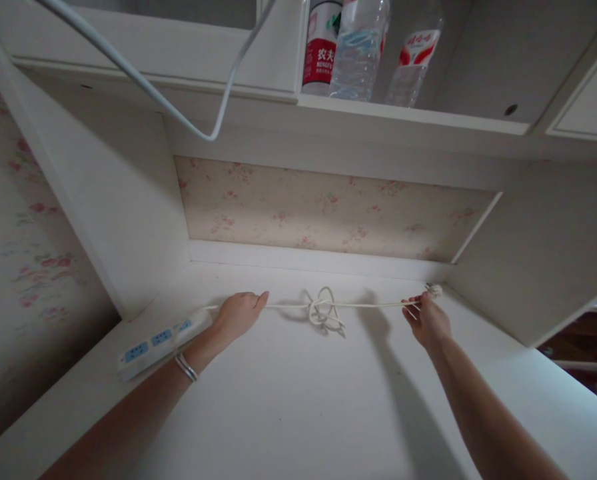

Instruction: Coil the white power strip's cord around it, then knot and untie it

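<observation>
A white power strip (148,347) with blue socket faces lies on the white desktop at the left, partly behind my left forearm. Its white cord (288,306) stretches taut across the desk, with a loose knot (323,313) midway between my hands. My left hand (241,312) is closed around the cord near the strip. At the other end, my right hand (427,317) pinches the cord close to the plug (434,290), whose prongs point up and left beyond my fingers.
Above the desk, a shelf (408,116) holds several plastic bottles (361,50). A thick pale cable or bar (211,137) hangs in front of the upper cabinet (178,53). Side panels (113,180) close in the desk, with flowered wallpaper (328,207) at the back.
</observation>
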Motion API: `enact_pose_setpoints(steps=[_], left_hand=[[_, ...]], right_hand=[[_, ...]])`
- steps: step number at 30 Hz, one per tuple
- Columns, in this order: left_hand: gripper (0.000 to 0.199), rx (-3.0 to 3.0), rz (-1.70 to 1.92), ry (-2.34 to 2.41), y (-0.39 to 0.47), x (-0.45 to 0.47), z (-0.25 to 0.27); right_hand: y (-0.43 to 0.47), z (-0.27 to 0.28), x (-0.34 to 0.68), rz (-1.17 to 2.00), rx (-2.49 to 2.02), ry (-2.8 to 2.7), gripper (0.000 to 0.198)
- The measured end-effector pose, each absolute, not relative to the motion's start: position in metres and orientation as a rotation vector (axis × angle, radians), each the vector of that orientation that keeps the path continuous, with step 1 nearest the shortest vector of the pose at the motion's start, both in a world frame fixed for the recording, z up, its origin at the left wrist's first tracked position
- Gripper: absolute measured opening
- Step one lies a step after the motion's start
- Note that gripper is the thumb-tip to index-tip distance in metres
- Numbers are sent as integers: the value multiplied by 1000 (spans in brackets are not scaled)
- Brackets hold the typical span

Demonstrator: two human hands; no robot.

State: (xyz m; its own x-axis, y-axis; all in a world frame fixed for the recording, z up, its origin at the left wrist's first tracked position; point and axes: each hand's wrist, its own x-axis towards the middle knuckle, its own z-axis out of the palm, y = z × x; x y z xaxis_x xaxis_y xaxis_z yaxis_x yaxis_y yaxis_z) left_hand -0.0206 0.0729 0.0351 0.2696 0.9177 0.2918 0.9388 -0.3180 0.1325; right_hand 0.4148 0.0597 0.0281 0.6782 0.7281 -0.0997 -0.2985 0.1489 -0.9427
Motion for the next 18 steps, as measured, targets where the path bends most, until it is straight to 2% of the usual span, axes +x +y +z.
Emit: enact_pose_setpoints(steps=[7,13,18], left_hand=[[56,-2686,-324,-1664,68,-46,37],[44,-2646,-122,-1691,64,-67,40],[39,-2630,-154,-1855,69,-76,42]], right_hand=[[56,46,404,745,-1267,-588,29],[58,53,375,901,-1138,-703,28],[55,59,340,1083,-1157,-860,31]])
